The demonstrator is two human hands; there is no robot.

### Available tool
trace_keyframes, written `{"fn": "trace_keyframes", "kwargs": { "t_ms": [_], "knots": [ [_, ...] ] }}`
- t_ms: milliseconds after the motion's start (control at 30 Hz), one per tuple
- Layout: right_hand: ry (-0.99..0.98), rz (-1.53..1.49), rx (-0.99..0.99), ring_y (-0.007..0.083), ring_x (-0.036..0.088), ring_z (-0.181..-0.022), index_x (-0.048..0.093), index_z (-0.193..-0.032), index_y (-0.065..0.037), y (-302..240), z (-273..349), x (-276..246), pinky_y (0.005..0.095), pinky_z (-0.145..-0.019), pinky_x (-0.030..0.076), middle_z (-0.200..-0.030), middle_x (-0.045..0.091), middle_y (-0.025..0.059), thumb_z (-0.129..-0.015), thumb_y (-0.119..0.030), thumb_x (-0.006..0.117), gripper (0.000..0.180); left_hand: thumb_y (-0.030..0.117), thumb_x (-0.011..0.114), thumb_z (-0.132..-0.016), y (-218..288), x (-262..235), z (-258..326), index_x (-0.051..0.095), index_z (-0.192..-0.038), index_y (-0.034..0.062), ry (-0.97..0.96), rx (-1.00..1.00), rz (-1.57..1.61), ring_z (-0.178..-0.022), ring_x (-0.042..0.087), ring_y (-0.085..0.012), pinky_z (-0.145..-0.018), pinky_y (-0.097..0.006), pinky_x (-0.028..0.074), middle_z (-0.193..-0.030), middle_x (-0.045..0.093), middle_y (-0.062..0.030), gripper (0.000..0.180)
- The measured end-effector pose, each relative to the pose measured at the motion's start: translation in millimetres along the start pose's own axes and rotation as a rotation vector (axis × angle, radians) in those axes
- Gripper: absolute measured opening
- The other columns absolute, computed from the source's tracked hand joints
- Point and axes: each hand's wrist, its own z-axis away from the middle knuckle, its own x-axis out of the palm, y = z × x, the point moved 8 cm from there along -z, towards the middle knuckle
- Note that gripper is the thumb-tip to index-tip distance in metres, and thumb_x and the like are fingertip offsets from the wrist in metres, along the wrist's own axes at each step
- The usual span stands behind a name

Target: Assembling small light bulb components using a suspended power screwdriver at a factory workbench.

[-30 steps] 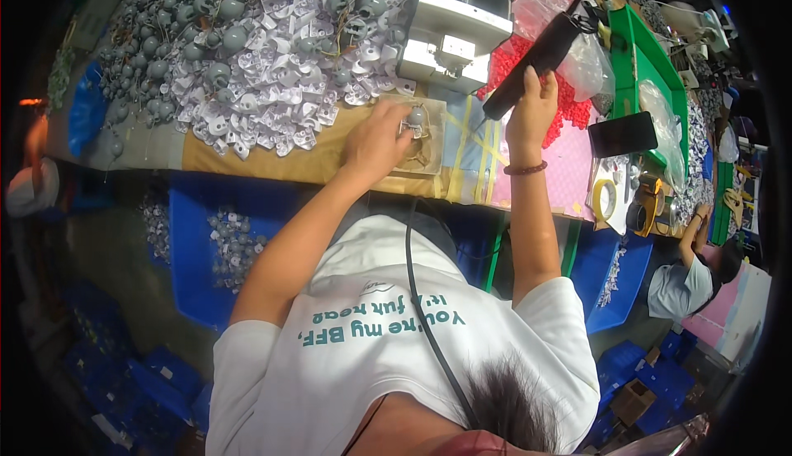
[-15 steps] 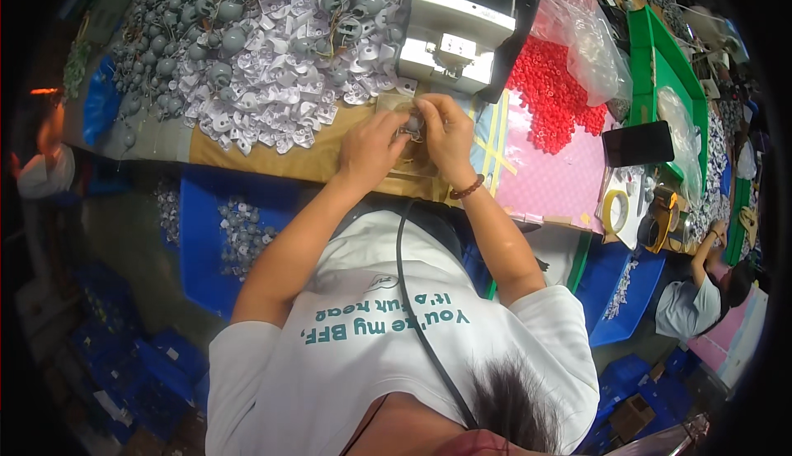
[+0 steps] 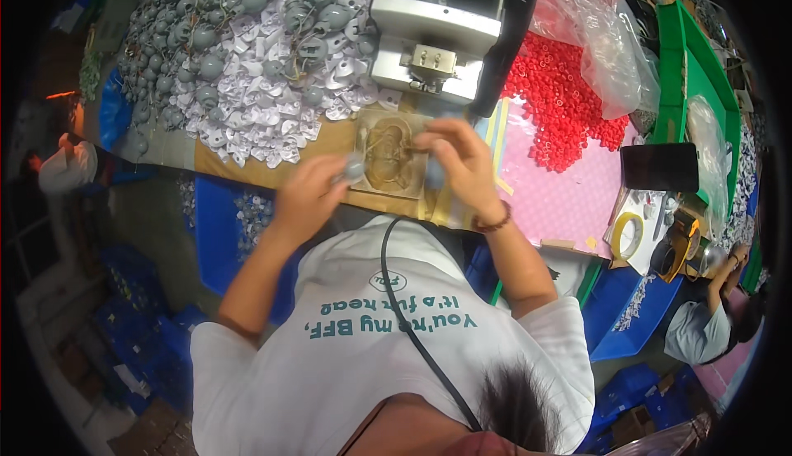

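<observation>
My left hand point(image 3: 309, 196) is at the near left of a clear, square moulded fixture point(image 3: 388, 155) on the bench edge. A small round grey part point(image 3: 355, 167) is pinched in its fingertips. The hand is smeared by motion. The fixture shows a rounded hollow with no grey part in it. My right hand point(image 3: 464, 163) hovers over the fixture's right edge, fingers curved and apart, slightly blurred. I see nothing held in it. Just behind the fixture stands a white and grey bench machine point(image 3: 433, 60) with a small metal block at its front.
Left of the machine lie heaps of white plastic pieces point(image 3: 264, 97) and grey round parts with wires point(image 3: 210, 64). Red rings point(image 3: 561, 101) lie on pink sheeting at right, near a green tray point(image 3: 672, 68), black phone point(image 3: 660, 167) and yellow tape roll point(image 3: 627, 235). Another person point(image 3: 701, 324) works far right.
My hands have come apart from over the fixture. My left hand has drawn left and nearer with the grey part; my right hand has shifted right. The fixture now shows uncovered.
</observation>
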Motion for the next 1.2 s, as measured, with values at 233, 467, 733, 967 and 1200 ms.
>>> {"fn": "trace_keyframes", "kwargs": {
  "t_ms": [233, 467, 733, 967, 1200],
  "knots": [
    [0.212, 0.873, -0.159, 0.0258, 0.065, -0.077, 0.066, -0.097, -0.001, -45.6, 12.8, -107.3, 0.0334, -0.071, 0.051, -0.086, 0.067, 0.0129, -0.086, -0.001, 0.065, 0.011, 0.006, 0.070, -0.077, -49.6, -59.7, 56.6, 0.064, -0.106, 0.0068, -0.492, -0.297, -0.576, -0.088, 0.061, -0.0362, -0.076, -0.043, 0.050, -0.095, 0.062, -0.0152, 0.029],
    [0.173, 1.428, -0.302, 0.0309, 0.058, -0.086, 0.066, -0.097, -0.003, -41.4, -3.5, -117.9, 0.0400, -0.073, 0.050, -0.090, 0.061, 0.0122, -0.084, -0.005, 0.063, 0.014, 0.003, 0.066, -0.081, 18.0, 13.7, -72.8, 0.067, -0.097, 0.0058, 0.078, 0.253, -0.236, -0.084, 0.061, -0.0299, -0.068, -0.040, 0.050, -0.091, 0.062, -0.0097, 0.016],
    [0.120, 1.595, -0.268, 0.0317, 0.058, -0.082, 0.065, -0.094, -0.004, -15.5, -15.0, -118.8, 0.0409, -0.074, 0.050, -0.086, 0.060, 0.0140, -0.081, -0.005, 0.062, 0.013, 0.012, 0.056, -0.084, -4.8, 69.9, -105.2, 0.064, -0.113, 0.0177, -0.125, 0.377, -0.620, -0.081, 0.061, -0.0264, -0.063, -0.039, 0.051, -0.087, 0.056, -0.0071, 0.031],
    [0.260, 1.176, -0.164, 0.0270, 0.059, -0.078, 0.066, -0.100, -0.005, -41.6, -7.5, -89.9, 0.0384, -0.068, 0.049, -0.085, 0.059, 0.0125, -0.080, -0.001, 0.064, 0.020, 0.014, 0.062, -0.079, 7.2, 82.9, -104.1, 0.067, -0.086, 0.0153, -0.226, 0.658, -0.774, -0.073, 0.065, -0.0218, -0.062, -0.035, 0.048, -0.085, 0.060, -0.0060, 0.008],
    [0.268, 0.515, 0.123, 0.0079, 0.063, -0.083, 0.066, -0.108, 0.001, -3.4, 37.3, -59.2, 0.0224, -0.074, 0.050, -0.093, 0.069, 0.0038, -0.092, -0.007, 0.066, 0.017, 0.016, 0.060, -0.079, 11.5, 74.0, -106.1, 0.061, -0.081, 0.0158, -0.186, 0.775, -0.772, -0.081, 0.061, -0.0183, -0.063, -0.033, 0.046, -0.087, 0.055, -0.0025, 0.003]
  ]
}}
